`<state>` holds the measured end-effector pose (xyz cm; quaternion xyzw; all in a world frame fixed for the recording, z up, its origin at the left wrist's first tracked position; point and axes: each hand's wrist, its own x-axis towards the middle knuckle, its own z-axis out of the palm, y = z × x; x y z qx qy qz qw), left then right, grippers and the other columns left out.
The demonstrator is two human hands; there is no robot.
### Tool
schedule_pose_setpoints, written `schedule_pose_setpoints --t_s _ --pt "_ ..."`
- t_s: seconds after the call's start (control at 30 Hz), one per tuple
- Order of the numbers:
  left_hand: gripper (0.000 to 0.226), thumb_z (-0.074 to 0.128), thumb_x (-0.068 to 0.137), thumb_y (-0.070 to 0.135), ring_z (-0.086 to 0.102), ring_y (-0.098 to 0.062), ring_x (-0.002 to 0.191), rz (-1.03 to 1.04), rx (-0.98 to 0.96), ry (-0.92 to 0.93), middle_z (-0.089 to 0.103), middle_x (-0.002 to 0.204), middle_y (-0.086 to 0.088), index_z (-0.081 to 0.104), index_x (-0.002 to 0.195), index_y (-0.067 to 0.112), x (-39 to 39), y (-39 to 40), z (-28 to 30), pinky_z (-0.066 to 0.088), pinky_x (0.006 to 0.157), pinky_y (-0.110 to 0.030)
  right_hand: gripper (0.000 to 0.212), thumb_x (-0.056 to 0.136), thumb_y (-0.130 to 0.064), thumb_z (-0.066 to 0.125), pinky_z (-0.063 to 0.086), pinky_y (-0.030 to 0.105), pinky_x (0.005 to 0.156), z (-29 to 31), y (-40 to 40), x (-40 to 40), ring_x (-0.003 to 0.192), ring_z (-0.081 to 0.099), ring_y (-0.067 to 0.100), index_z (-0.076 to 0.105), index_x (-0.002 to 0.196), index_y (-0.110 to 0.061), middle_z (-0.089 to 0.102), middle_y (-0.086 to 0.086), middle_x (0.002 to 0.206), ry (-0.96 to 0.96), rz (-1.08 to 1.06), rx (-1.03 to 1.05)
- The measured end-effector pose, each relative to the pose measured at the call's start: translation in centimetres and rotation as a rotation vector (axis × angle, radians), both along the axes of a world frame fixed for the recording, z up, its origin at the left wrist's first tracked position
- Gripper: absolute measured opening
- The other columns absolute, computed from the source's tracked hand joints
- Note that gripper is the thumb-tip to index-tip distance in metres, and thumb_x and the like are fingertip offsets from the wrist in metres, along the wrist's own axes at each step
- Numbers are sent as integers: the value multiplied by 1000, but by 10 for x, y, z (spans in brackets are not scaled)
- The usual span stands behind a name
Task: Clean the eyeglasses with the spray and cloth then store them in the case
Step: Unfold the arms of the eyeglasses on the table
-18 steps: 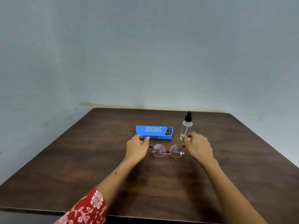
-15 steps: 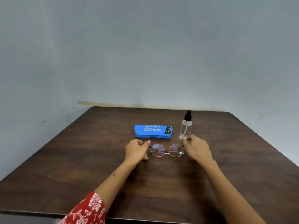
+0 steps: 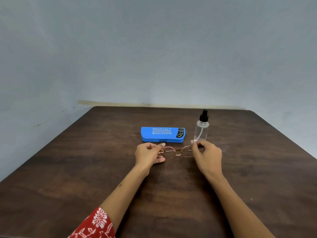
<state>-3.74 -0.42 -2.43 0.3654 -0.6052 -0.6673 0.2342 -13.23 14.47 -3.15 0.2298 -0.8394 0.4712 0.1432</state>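
Observation:
Round, thin rose-gold eyeglasses [image 3: 176,152] are in the middle of the dark wooden table [image 3: 85,169], held at both ends. My left hand [image 3: 148,154] pinches the left side of the frame. My right hand [image 3: 206,154] pinches the right side. Just behind them lies a closed blue case [image 3: 163,134] with white lettering. A clear spray bottle [image 3: 201,128] with a black nozzle stands upright to the right of the case, just beyond my right fingertips. No cloth is visible.
A pale blue-grey wall [image 3: 154,48] rises directly behind the table's far edge. The table's left and right edges slant toward me. A red flowered sleeve [image 3: 96,224] covers my left upper forearm.
Both hands have closed in on the ends of the eyeglasses and now pinch the frame, which looks slightly lifted and tilted. Case and bottle have not moved.

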Motion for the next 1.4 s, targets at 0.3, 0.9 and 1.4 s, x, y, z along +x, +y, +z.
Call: schedule_pose_setpoints --t_s 0.3,0.9,1.4 --pt "19 81 66 -1 69 -19 68 -50 -203 58 67 72 -11 64 67 7 11 4 -8 60 65 -30 8 73 -9 68 40 0 65 -8 3 4 72 59 -1 68 75 -17 66 -5 79 -43 65 -52" --pt "25 82 67 9 62 -3 63 -53 -602 -7 66 64 11 64 63 27 16 15 -7 52 62 -17 23 78 -35 52 33 25 75 -14 -7 12 86 54 14 71 87 -26 65 -10 85 376 172 301" --pt "18 81 69 10 64 -5 70 -68 -673 16 69 73 8 71 79 21 16 19 -10 45 61 -5 8 86 -14 61 37 21 60 -14 -1 10 76 51 13 66 92 -15 55 -6 81 298 83 -37"
